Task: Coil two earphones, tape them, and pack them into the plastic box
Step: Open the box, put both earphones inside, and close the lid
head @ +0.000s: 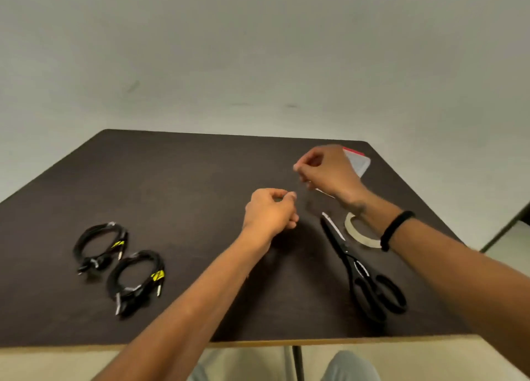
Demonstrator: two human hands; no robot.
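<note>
Both hands are hovering above the dark table (177, 179), the left hand (269, 212) and the right hand (327, 171) each pinching thumb to fingertips, though what their grip is clamped on is too faint for me to tell. The two coiled earphones (100, 247) (136, 280) are lying side by side at the left, well apart from the hands. The plastic box (358, 162) is sitting at the far right corner behind the right hand, with the scissors (358, 268) and tape roll (358, 234) lying near the right forearm.
</note>
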